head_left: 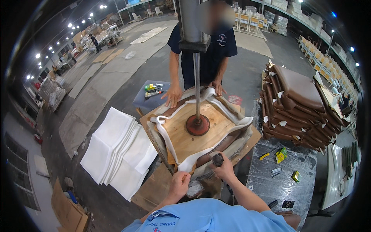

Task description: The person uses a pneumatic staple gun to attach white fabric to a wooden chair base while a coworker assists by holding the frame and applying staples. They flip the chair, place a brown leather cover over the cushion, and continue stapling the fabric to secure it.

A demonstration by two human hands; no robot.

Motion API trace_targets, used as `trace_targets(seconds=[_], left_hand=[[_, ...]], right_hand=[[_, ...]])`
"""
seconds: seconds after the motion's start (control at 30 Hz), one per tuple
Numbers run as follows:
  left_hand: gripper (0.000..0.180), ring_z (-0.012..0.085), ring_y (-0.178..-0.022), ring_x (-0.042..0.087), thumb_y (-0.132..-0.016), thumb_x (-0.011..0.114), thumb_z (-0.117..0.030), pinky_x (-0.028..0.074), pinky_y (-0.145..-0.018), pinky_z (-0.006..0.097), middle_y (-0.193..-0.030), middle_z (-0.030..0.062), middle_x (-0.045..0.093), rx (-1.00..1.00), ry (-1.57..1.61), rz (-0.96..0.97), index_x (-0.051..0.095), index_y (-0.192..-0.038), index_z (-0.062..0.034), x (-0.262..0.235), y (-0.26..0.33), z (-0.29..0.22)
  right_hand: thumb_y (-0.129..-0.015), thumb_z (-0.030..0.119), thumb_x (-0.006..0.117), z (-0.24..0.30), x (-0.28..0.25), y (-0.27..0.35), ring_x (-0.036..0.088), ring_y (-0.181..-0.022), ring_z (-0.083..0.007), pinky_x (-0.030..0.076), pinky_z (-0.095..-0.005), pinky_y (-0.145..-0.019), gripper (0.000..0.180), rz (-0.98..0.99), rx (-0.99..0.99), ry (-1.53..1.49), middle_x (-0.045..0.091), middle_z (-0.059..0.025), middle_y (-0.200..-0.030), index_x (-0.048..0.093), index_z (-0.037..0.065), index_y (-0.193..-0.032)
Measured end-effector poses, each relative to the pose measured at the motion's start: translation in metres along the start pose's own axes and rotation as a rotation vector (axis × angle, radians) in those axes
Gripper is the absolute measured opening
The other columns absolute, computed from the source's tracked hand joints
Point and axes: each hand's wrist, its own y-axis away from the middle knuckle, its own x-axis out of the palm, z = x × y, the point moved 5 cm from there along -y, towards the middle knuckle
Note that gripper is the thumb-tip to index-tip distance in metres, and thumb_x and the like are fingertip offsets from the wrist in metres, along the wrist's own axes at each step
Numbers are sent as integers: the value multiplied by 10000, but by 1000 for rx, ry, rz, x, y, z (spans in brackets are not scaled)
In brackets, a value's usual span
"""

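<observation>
Seat base (195,135) is seen upside down on the counter (247,145), plywood up, pinned at centre by a red press disc (198,125) on a vertical rod (196,83). White fabric (185,164) is folded over the edges. Left hand (179,185) is clenched on the fabric at the near edge. Right hand (224,167) is closed around a stapler (218,159), held against the same edge. A co-worker's hands (174,95) are pressed flat on the far side. Stacked brown cushions (295,106) stand right; white sheets (118,149) lie left.
</observation>
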Motion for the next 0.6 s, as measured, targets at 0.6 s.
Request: trace_targets(seconds=[0.6], left_hand=[[466,469,-1502,530,-1019,747,-218,464,-1236,495,-1649,293,503,77,-34,311,687,-1441,-28,55,10,6]], right_hand=[[-914,96,852,-46,-63,26,660,-689,-143,533,-344,-641,282,-75,266,-316,716,-40,-861,718,31,-1154]])
